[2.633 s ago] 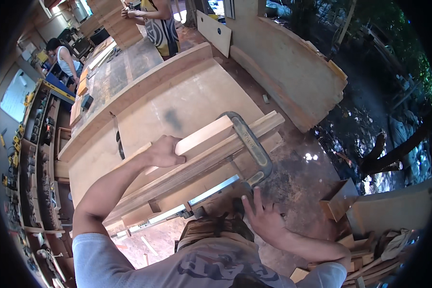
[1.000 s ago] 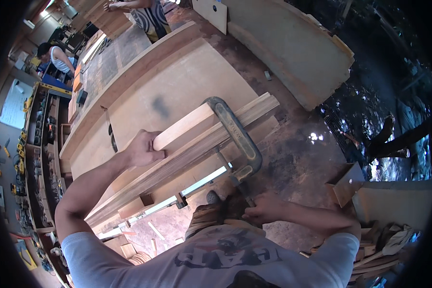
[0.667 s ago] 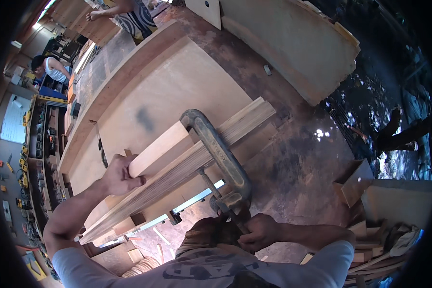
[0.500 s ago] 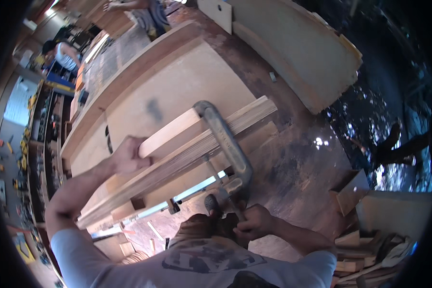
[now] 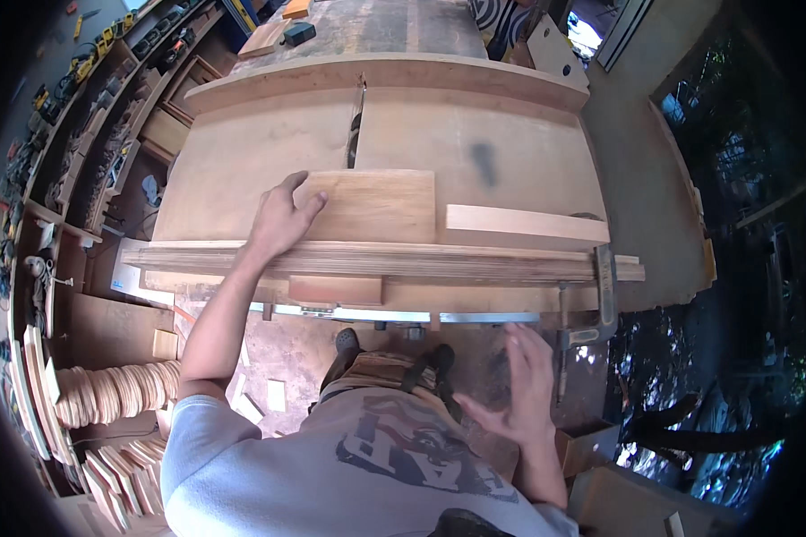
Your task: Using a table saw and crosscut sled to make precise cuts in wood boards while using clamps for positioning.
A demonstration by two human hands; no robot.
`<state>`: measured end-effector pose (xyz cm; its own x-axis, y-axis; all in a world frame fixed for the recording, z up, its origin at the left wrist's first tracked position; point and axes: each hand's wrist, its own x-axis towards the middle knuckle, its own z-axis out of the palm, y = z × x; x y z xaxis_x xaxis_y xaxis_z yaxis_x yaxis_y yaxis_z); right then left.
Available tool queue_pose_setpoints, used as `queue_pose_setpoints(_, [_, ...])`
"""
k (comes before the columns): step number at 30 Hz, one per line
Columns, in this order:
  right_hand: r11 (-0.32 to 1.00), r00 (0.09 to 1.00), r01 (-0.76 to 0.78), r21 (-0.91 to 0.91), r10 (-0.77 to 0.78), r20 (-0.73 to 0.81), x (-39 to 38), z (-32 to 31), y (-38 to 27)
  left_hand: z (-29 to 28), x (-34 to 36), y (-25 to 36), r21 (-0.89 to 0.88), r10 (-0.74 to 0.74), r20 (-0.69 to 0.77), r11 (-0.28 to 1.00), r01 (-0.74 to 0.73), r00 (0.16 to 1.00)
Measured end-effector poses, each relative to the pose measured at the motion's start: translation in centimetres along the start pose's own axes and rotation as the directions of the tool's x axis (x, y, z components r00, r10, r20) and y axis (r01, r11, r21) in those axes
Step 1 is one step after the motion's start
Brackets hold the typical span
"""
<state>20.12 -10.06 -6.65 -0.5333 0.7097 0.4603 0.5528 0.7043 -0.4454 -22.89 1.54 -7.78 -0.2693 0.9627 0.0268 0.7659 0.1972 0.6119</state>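
My left hand (image 5: 285, 215) grips the left end of a flat wooden board (image 5: 381, 204), thumb on its face and fingers at its edge. That board lies on the plywood sled (image 5: 528, 125), behind a long laminated fence (image 5: 403, 259). To its right, a pale wood block (image 5: 524, 224) sits along the fence. A metal C-clamp (image 5: 606, 291) spans the fence at the block's right end, its screw hanging on the near side. My right hand (image 5: 524, 385) is open and holds nothing, left of and below the clamp, with fingers spread.
A tall wooden rail (image 5: 385, 72) closes the sled's far side, and a slot (image 5: 355, 130) runs toward it. Under the near edge lies a metal rail (image 5: 484, 317). Shelves with tools (image 5: 107, 134) and stacked wood rings (image 5: 116, 394) stand left. A wooden worktable (image 5: 394, 27) lies beyond.
My view has swung round to face the sled squarely. The right hand has let go of the clamp's screw and opened. The left hand has moved from the clamped block to the flat board.
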Motion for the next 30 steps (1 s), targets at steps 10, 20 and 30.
queue_pose_setpoints(10, [0.962,0.694,0.099,-0.253,0.115,0.71,21.8,16.5,0.6,0.2,3.9,-11.6,-0.228,0.069,0.699,0.965,0.129,0.712])
queue_pose_setpoints(20, [0.931,0.504,0.261,-0.254,0.093,0.858,22.9,16.1,2.3,-4.1,2.4,-11.0,-0.37,0.3,0.71,0.929,-0.025,0.637])
queue_pose_setpoints(30, [0.954,0.657,0.234,-0.186,-0.014,0.754,21.4,16.1,2.7,-4.9,-0.8,-8.5,0.069,0.214,0.687,0.932,-0.355,0.694])
